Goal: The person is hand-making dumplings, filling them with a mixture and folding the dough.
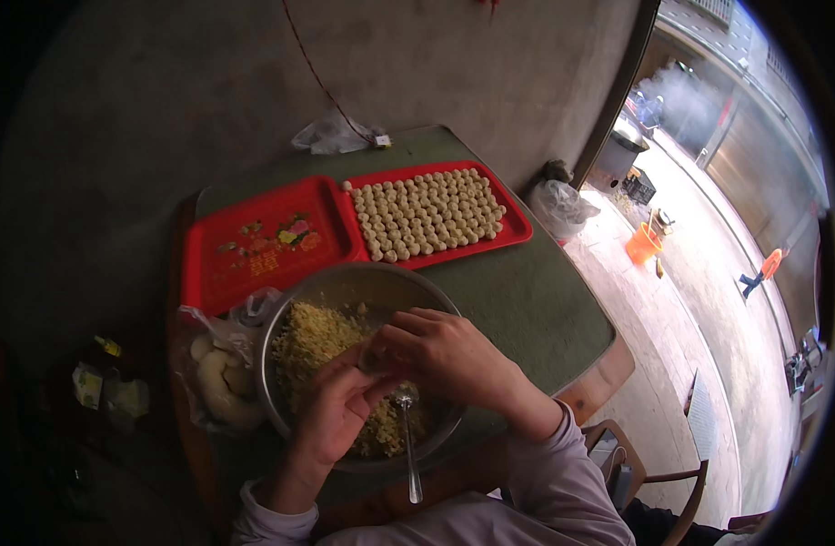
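Observation:
My left hand (337, 407) and my right hand (437, 350) meet above a large metal bowl (270, 387). Between their closed fingers is a small pale piece of dough (370, 368), mostly hidden by the fingers. The bowl holds a heap of crumbly yellowish filling (310, 329). A metal spoon (409, 455) rests in it, its handle leaning over the near rim. Beyond the bowl, small pale filled dough balls (427, 214) lie in close rows on a red tray (518, 238).
Left of that tray is a second red tray (217, 241) with a flower print. A clear bag of pale dough (225, 387) sits by the bowl's left side. The green tabletop (536, 309) extends right. A wooden chair (686, 500) stands at lower right; an orange bucket (644, 244) is outside.

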Tool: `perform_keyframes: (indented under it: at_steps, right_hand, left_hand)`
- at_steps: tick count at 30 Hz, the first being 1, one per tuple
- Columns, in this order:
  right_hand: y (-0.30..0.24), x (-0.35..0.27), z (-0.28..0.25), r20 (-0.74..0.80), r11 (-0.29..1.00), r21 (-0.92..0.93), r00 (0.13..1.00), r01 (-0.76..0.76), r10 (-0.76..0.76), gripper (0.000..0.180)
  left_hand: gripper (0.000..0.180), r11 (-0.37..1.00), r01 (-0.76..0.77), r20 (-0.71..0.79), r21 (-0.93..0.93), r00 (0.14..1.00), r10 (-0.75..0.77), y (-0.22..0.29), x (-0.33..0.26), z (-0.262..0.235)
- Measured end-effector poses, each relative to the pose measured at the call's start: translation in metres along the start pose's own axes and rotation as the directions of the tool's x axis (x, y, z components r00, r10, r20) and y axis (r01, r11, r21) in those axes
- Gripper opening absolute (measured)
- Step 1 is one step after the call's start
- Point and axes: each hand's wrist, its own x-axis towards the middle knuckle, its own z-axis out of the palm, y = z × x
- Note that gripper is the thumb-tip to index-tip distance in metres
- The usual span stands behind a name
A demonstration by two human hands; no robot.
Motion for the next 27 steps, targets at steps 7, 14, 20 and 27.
perform_keyframes:
  at_steps: [7, 14, 20, 27]
  right_hand:
    - [0.0, -0.001, -0.006, 0.044, 0.999, 0.049, 0.999, -0.025, 0.022, 0.023]
    - [0.001, 0.0, -0.002, 0.008, 1.0, 0.027, 1.0, 0.005, -0.005, 0.022]
    - [0.0, 0.0, -0.003, -0.012, 1.0, 0.011, 1.0, 0.016, -0.016, 0.019]
    - [-0.002, -0.004, -0.017, 0.054, 0.993, 0.094, 0.997, -0.068, 0.063, 0.017]
  left_hand:
    - [0.035, 1.0, 0.013, -0.027, -0.01, 1.0, -0.013, 0.0, 0.0, 0.002]
    - [0.035, 1.0, 0.019, -0.024, 0.004, 1.0, -0.019, 0.0, 0.0, 0.003]
    - [0.034, 1.0, 0.013, -0.048, 0.002, 0.999, -0.013, -0.001, -0.003, 0.006]
    - [0.035, 0.999, 0.016, -0.033, -0.032, 0.999, -0.017, -0.002, -0.004, 0.002]
